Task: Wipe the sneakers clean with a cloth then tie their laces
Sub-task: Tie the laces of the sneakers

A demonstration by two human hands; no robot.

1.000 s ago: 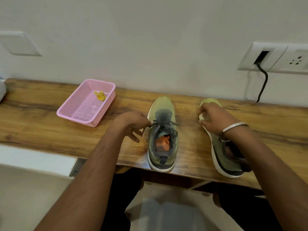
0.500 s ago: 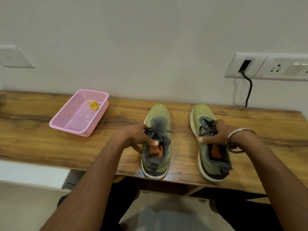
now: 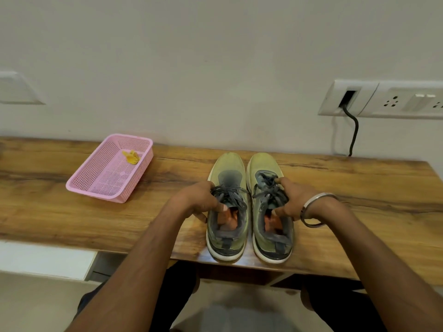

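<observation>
Two olive-green sneakers with grey laces stand upright side by side near the front edge of the wooden table [image 3: 359, 188], toes toward the wall. My left hand [image 3: 199, 200] grips the left sneaker [image 3: 227, 168] at its laces and collar, thumb at the opening. My right hand [image 3: 291, 202], a metal bangle on its wrist, holds the right sneaker [image 3: 262, 164] the same way at the laces. Orange insoles show inside both. No cloth lies on the table; a small yellow item [image 3: 131, 156] sits in the basket.
A pink plastic basket [image 3: 100, 188] stands at the back left of the table. A wall socket panel [image 3: 383, 99] with a black cable hanging to the table is at the right. My legs are below the table's front edge.
My right hand has slid the right sneaker leftward until it stands next to the left one. My left hand has stayed on the left sneaker.
</observation>
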